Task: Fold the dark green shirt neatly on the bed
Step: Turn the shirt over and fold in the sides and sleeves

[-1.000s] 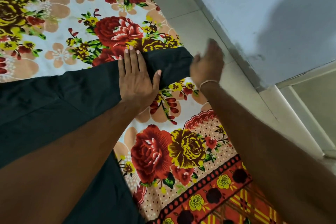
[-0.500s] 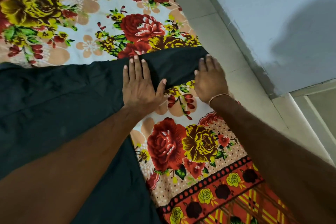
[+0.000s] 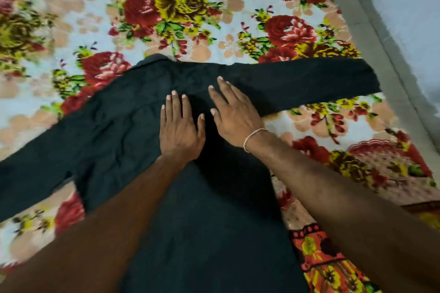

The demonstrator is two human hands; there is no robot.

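Creased dark green shirt (image 3: 114, 131), sleeves outspread, on plush floral bedspread (image 3: 214, 7). Left hand (image 3: 181, 131) and right hand (image 3: 234, 116) press it, flat, fingers straight. No legible writing.

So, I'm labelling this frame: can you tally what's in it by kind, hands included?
Shirt: 1, dark green, spread flat, both sleeves out.
Bedsheet: 1, floral.
Hands: 2, left hand and right hand, both flat on the shirt.
Bracelet: 1, on the right wrist.
Total: 5
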